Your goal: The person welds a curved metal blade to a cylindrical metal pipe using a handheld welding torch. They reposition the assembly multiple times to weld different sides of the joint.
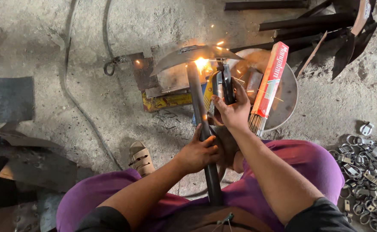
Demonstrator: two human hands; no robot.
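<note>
Head view is showing the left hand (200, 151) clenching around a dark metal pipe (199, 111) that is running from the lap toward 12 o'clock. The right hand (233, 112) is grasping a black electrode holder (223, 81) just at 1 o'clock of it. Sparks (202, 63) are flaring where the pipe is meeting a curved metal blade (184, 55). A red electrode box (269, 81) is leaning at 3 o'clock.

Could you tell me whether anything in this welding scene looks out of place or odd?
Yes: both hands are bare beside the sparks. The left hand grips the dark pipe, and the right hand holds the electrode holder.
</note>
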